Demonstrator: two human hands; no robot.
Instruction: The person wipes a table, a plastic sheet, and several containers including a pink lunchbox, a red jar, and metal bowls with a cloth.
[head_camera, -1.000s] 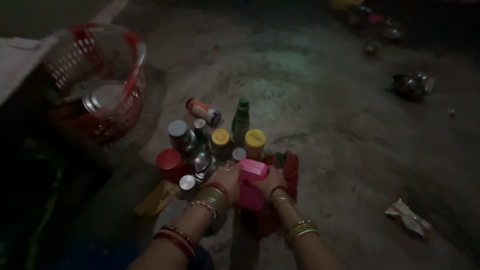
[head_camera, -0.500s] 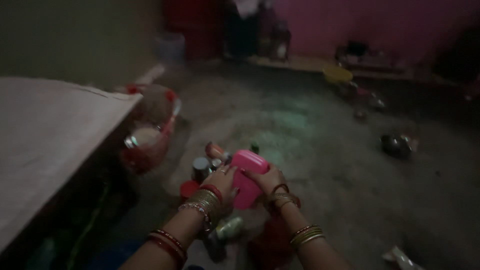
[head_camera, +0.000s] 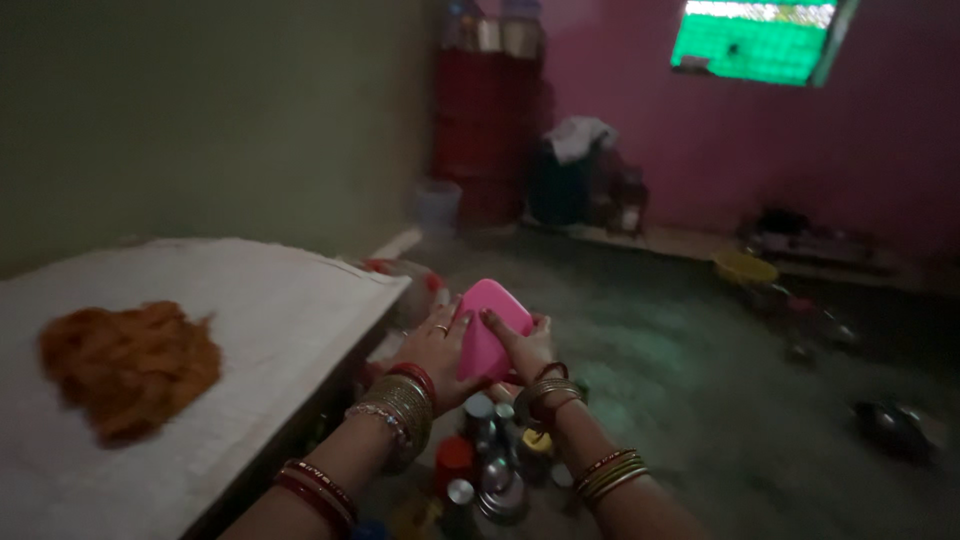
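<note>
Head view. You hold the pink box (head_camera: 487, 335) up in front of you, over the cluster of jars (head_camera: 492, 455) on the floor (head_camera: 690, 380), just beside the bed (head_camera: 250, 330). Left hand (head_camera: 432, 352) lies flat against its left face, ringed finger spread along the edge; right hand (head_camera: 524, 350) presses the lower right side, thumb on the front. Each grip is closed on the box, palms clamping it between them rather than fingers curling round.

Handling, as a judgement: the box looks like moulded plastic with rounded corners, stiff and light, probably smooth enough to slide in your palms. It reads as a lidded container, so a squeeze at mid-face could flex it or pop a lid. Take it by the two long sides near the edges, where the shell is stiffest, and keep it level in case it is filled; you cannot tell what is inside or how full it is.

Hard to make out: the room is very dim. The box's back and underside are hidden, and no seam or hinge shows. Your right fingers are mostly behind it. The jars below are partly covered by your wrists and bangles (head_camera: 400, 405); only a few caps catch light, red (head_camera: 455, 452) and yellow (head_camera: 536, 441) among them. The orange heap (head_camera: 128, 365) on the bed could be cloth or powder, unclear. Items on the far floor near the yellow bowl (head_camera: 745, 268) are smudges. Your forearms are cut off at the bottom edge.
</note>
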